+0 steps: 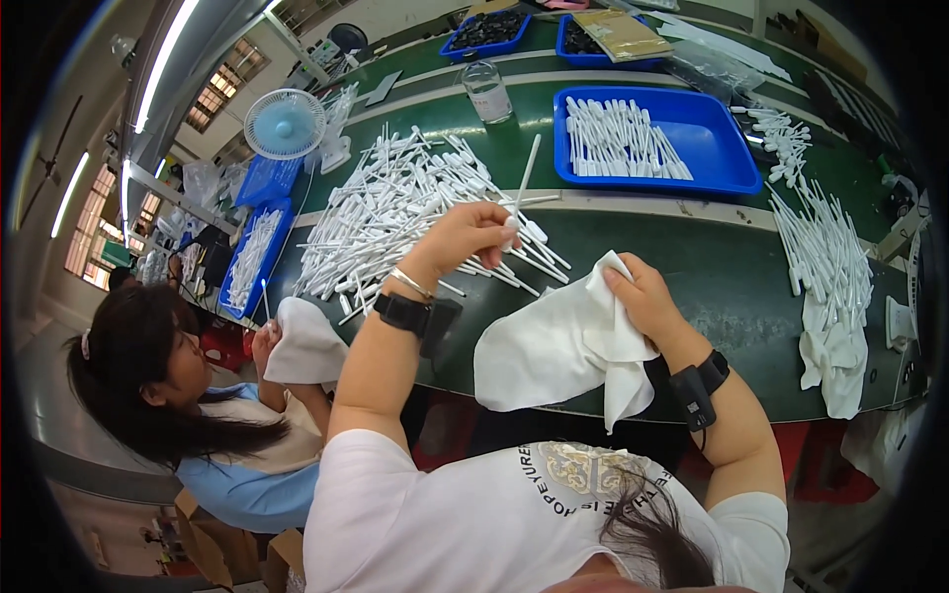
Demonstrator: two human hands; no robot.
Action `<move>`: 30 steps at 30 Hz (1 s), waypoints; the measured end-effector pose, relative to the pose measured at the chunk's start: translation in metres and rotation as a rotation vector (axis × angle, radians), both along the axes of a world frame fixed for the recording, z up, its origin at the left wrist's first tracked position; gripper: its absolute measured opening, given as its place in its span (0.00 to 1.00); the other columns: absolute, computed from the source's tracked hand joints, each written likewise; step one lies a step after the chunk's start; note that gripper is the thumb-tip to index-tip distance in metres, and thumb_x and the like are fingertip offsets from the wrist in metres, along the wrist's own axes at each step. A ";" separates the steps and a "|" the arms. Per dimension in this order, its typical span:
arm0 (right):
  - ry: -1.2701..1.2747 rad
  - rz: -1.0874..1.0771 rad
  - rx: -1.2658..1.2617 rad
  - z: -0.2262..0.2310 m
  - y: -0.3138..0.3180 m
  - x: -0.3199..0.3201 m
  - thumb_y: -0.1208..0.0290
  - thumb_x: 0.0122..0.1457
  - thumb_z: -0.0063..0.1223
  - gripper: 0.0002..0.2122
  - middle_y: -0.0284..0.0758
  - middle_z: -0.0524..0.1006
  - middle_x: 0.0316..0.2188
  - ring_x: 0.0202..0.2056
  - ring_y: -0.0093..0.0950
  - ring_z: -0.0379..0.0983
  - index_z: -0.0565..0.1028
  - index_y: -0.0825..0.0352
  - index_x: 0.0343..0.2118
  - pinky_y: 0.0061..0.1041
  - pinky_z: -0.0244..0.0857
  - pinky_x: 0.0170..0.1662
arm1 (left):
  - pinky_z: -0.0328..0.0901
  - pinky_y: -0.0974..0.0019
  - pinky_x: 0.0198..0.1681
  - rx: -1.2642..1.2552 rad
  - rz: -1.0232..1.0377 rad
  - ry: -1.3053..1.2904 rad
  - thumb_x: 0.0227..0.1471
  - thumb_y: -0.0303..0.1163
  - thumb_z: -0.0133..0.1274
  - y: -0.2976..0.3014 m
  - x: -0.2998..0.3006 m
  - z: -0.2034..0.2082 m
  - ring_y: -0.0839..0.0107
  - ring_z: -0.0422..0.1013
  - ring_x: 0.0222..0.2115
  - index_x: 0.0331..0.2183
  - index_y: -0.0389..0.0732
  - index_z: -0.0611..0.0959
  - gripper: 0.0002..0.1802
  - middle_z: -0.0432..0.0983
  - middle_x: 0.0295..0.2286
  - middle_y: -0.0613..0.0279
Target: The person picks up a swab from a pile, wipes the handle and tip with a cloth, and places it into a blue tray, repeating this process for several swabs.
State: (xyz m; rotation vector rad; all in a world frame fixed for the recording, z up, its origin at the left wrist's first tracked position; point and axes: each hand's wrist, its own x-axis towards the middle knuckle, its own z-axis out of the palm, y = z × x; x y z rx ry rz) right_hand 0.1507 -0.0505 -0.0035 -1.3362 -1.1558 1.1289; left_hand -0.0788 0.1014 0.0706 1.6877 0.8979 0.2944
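My left hand (463, 237) is closed in a pinch on a slim white stick (528, 176), which points up and away from me. Its lower end is hidden by the fingers. Gathered in my right hand (645, 301) is a white cloth (544, 346); it hangs down over the table's near edge. Stick and cloth are apart. Just beyond my left hand lies a loose heap of white sticks (386, 212), many with a thicker white end.
A blue tray (717, 143) of lined-up sticks stands beyond my hands. More sticks (820, 242) and a crumpled cloth (832, 361) lie at right. A clear bottle (487, 94) stands at the back. At left, a co-worker (217, 415) holds a stick and cloth near a fan (285, 124).
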 end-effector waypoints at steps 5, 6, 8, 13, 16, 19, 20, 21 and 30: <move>-0.044 0.009 0.036 0.005 -0.004 0.008 0.68 0.54 0.49 0.11 0.31 0.72 0.28 0.30 0.17 0.66 0.70 0.69 0.36 0.17 0.60 0.33 | 0.61 0.80 0.17 -0.287 0.056 -0.355 0.50 0.29 0.50 -0.037 0.046 -0.019 0.82 0.66 0.15 0.32 0.34 0.75 0.08 0.74 0.25 0.61; -0.118 0.042 0.008 0.010 -0.004 0.013 0.68 0.53 0.50 0.11 0.31 0.72 0.28 0.30 0.17 0.66 0.71 0.70 0.36 0.17 0.61 0.33 | 0.61 0.80 0.17 -0.300 0.031 -0.364 0.50 0.29 0.50 -0.041 0.051 -0.027 0.82 0.66 0.15 0.32 0.34 0.75 0.08 0.74 0.25 0.61; -0.262 0.116 -0.042 0.021 -0.002 0.022 0.68 0.52 0.52 0.12 0.31 0.72 0.28 0.30 0.18 0.66 0.71 0.70 0.36 0.17 0.61 0.33 | 0.60 0.80 0.17 -0.306 0.051 -0.442 0.50 0.29 0.50 -0.042 0.054 -0.046 0.82 0.65 0.15 0.30 0.36 0.75 0.07 0.74 0.24 0.61; -0.483 0.280 -0.118 0.031 0.000 0.047 0.68 0.52 0.53 0.12 0.30 0.73 0.28 0.29 0.18 0.67 0.72 0.72 0.35 0.18 0.62 0.33 | 0.57 0.79 0.14 -0.428 0.052 -0.468 0.48 0.33 0.53 -0.051 0.061 -0.060 0.82 0.64 0.13 0.25 0.38 0.75 0.09 0.74 0.21 0.63; -0.080 0.183 -0.038 0.021 0.001 0.050 0.69 0.53 0.52 0.11 0.30 0.73 0.28 0.29 0.17 0.67 0.72 0.72 0.35 0.18 0.62 0.34 | 0.57 0.79 0.14 -0.443 0.046 -0.444 0.48 0.33 0.53 -0.055 0.063 -0.061 0.82 0.64 0.13 0.25 0.37 0.75 0.09 0.74 0.21 0.63; 0.108 0.096 -0.035 0.015 0.003 0.048 0.69 0.54 0.51 0.11 0.30 0.74 0.29 0.29 0.17 0.67 0.72 0.71 0.36 0.18 0.62 0.34 | 0.57 0.79 0.14 -0.457 0.048 -0.426 0.48 0.32 0.53 -0.059 0.062 -0.058 0.82 0.64 0.13 0.25 0.37 0.75 0.08 0.74 0.21 0.63; 0.205 0.051 -0.029 0.013 0.003 0.048 0.69 0.55 0.50 0.11 0.30 0.74 0.30 0.30 0.17 0.67 0.72 0.71 0.37 0.17 0.62 0.34 | 0.57 0.79 0.14 -0.459 0.040 -0.418 0.47 0.31 0.53 -0.060 0.062 -0.057 0.81 0.64 0.13 0.25 0.37 0.75 0.07 0.74 0.21 0.63; 0.199 0.050 -0.037 0.010 0.004 0.046 0.69 0.55 0.50 0.11 0.30 0.74 0.30 0.30 0.17 0.67 0.72 0.71 0.37 0.17 0.62 0.34 | 0.57 0.79 0.14 -0.461 0.030 -0.410 0.47 0.30 0.53 -0.061 0.062 -0.058 0.81 0.64 0.13 0.25 0.37 0.75 0.07 0.74 0.21 0.63; -0.127 -0.178 0.100 0.007 -0.004 -0.015 0.68 0.57 0.47 0.10 0.32 0.74 0.28 0.30 0.19 0.69 0.72 0.70 0.35 0.19 0.64 0.34 | 0.61 0.77 0.16 0.147 -0.066 -0.240 0.46 0.27 0.51 -0.093 0.075 -0.072 0.80 0.65 0.13 0.29 0.35 0.75 0.06 0.73 0.20 0.64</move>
